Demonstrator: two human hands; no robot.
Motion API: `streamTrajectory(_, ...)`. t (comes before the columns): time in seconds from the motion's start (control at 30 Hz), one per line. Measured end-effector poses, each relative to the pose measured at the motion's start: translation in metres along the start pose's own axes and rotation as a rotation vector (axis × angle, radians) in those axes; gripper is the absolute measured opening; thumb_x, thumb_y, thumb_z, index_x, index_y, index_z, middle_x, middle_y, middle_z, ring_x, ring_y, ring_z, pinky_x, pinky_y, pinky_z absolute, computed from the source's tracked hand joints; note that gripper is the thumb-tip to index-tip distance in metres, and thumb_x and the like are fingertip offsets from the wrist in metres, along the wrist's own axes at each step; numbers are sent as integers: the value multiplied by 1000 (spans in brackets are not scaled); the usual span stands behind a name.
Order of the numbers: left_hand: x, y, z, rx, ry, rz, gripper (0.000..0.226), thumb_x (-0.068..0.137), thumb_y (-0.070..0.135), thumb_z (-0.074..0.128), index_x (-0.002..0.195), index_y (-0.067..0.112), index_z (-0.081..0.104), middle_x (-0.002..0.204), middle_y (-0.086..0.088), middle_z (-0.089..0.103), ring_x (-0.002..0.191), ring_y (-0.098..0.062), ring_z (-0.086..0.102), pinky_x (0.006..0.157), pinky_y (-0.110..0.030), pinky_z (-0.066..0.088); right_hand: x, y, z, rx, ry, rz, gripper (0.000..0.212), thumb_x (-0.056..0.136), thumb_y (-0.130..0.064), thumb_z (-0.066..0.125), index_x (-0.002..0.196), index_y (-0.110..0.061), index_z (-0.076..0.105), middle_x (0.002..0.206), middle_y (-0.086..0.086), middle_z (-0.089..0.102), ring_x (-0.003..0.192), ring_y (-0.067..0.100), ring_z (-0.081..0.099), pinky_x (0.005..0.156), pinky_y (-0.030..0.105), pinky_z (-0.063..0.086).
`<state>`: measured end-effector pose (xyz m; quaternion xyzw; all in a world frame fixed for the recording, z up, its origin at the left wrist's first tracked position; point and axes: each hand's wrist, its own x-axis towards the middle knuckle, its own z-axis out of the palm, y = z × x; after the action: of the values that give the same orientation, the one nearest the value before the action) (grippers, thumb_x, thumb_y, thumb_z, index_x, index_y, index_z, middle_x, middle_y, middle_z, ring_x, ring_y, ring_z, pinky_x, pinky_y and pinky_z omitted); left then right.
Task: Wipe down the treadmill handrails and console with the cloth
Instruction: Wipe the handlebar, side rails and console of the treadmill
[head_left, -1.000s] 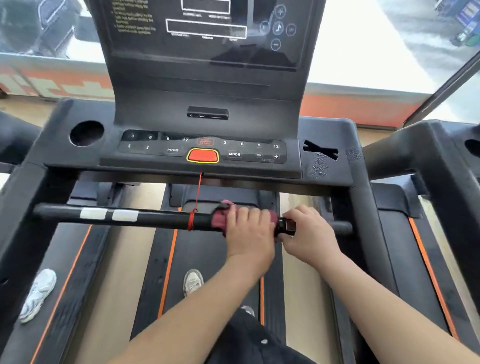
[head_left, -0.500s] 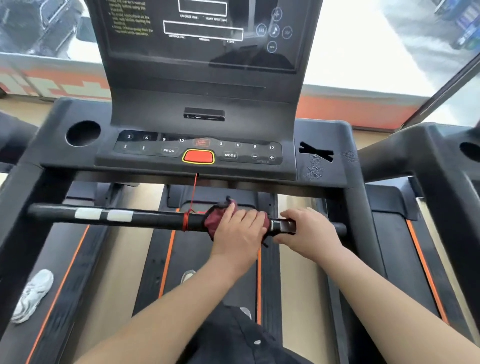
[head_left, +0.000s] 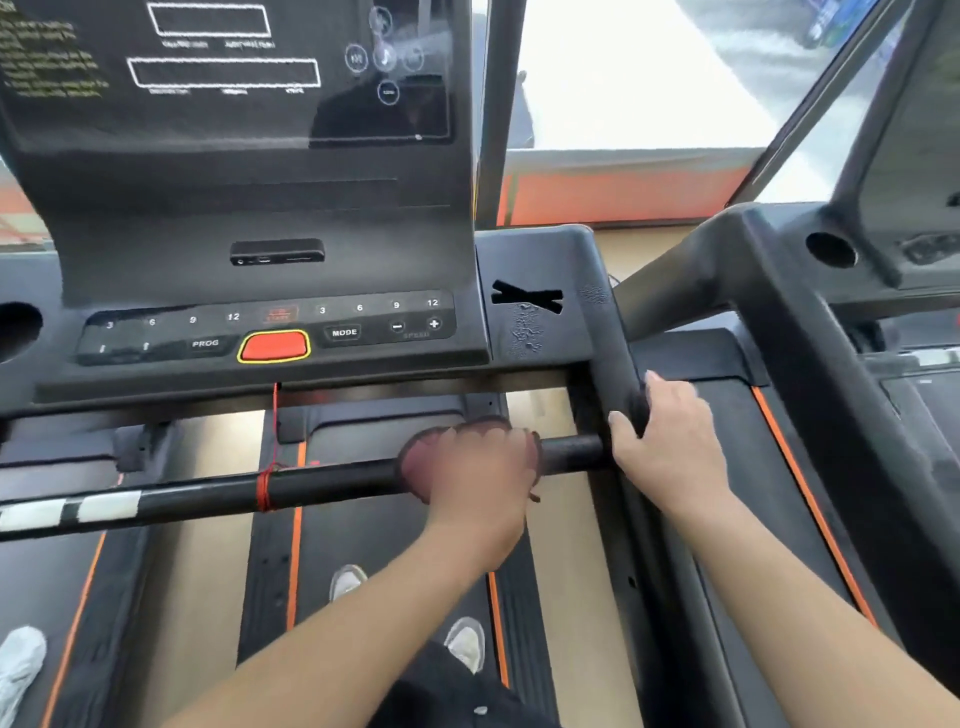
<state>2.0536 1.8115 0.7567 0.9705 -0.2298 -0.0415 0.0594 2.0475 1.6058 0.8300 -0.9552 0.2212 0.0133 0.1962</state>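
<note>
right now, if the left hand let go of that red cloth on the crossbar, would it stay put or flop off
Probably floppy: the cloth moulds round the crossbar under the left hand. Likely light, as it bunches inside one grip. It would probably slide off the smooth round bar if released.

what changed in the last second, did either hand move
The right hand let go of the crossbar and moved right and up to take hold of the side handrail. The left hand slid the cloth right along the crossbar, away from the red cord. Its grip on the cloth and the cord tied to the bar stayed the same.
</note>
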Motion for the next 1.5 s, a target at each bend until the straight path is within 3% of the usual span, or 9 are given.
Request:
streamTrajectory(0.17, 0, -14, -2, 59, -54, 74, 54, 99, 46, 31, 145, 20, 41, 121, 1, 60, 95, -29, 56, 84, -45, 42, 0, 19, 2, 67, -130, 139, 42, 91, -55, 58, 91, -14, 53, 97, 6, 57, 93, 30, 58, 77, 41, 52)
streamTrajectory(0.37, 41, 44, -3, 47, -99, 153, 56, 100, 48, 25, 139, 17, 51, 115, -1, 65, 86, -29, 62, 71, -41, 46, 5, 20, 0, 28, -138, 134, 46, 92, -57, 58, 105, -13, 57, 105, 8, 58, 101, 32, 59, 82, 45, 54)
streamTrajectory(0.5, 57, 37, -16, -30, -228, 237, 53, 107, 54, 22, 148, 23, 35, 137, -1, 55, 117, -30, 60, 84, -43, 46, 2, 18, 2, -1, -130, 132, 48, 94, -57, 55, 113, -13, 57, 111, 8, 58, 108, 31, 58, 83, 45, 54)
streamTrajectory(0.67, 56, 12, -33, -180, -353, -16, 80, 90, 84, 28, 150, 31, 33, 141, -1, 59, 125, -30, 59, 93, -42, 46, -1, 16, 1, -1, -121, 137, 51, 95, -57, 52, 123, -14, 56, 118, 9, 57, 114, 31, 57, 85, 45, 53)
streamTrajectory(0.83, 34, -2, -31, -17, -259, -46, 53, 98, 72, 19, 102, 30, 50, 112, 2, 70, 103, -30, 66, 75, -39, 44, -2, 15, 2, -26, -102, 141, 49, 96, -57, 51, 119, -13, 56, 115, 8, 56, 111, 30, 58, 81, 41, 50)
streamTrajectory(0.97, 7, 24, -14, -165, 16, 107, 52, 106, 42, 27, 135, 16, 63, 129, -4, 70, 118, -33, 65, 99, -50, 51, -3, 14, 4, -26, -91, 143, 47, 96, -56, 52, 114, -13, 56, 112, 8, 56, 110, 31, 58, 79, 41, 49)
streamTrajectory(1.27, 28, 48, -28, -82, 32, 106, 70, 97, 65, 33, 147, 20, 50, 161, -12, 37, 144, -38, 36, 118, -60, 25, -4, 17, 2, 8, -97, 148, 55, 96, -58, 52, 130, -14, 54, 122, 8, 56, 120, 31, 53, 89, 43, 48)
streamTrajectory(1.37, 41, 58, -16, 40, -207, 103, 81, 99, 66, 28, 159, 11, 21, 156, -14, 40, 128, -37, 49, 106, -53, 37, -3, 16, 3, 2, -94, 145, 54, 96, -58, 52, 129, -15, 54, 121, 7, 55, 119, 30, 54, 86, 41, 47)
streamTrajectory(1.5, 61, 58, -16, 40, -220, 175, 51, 105, 55, 22, 136, 17, 38, 126, -8, 60, 108, -34, 62, 80, -43, 44, -2, 19, 3, 2, -97, 143, 54, 95, -59, 52, 128, -16, 54, 120, 6, 55, 118, 29, 54, 86, 42, 49)
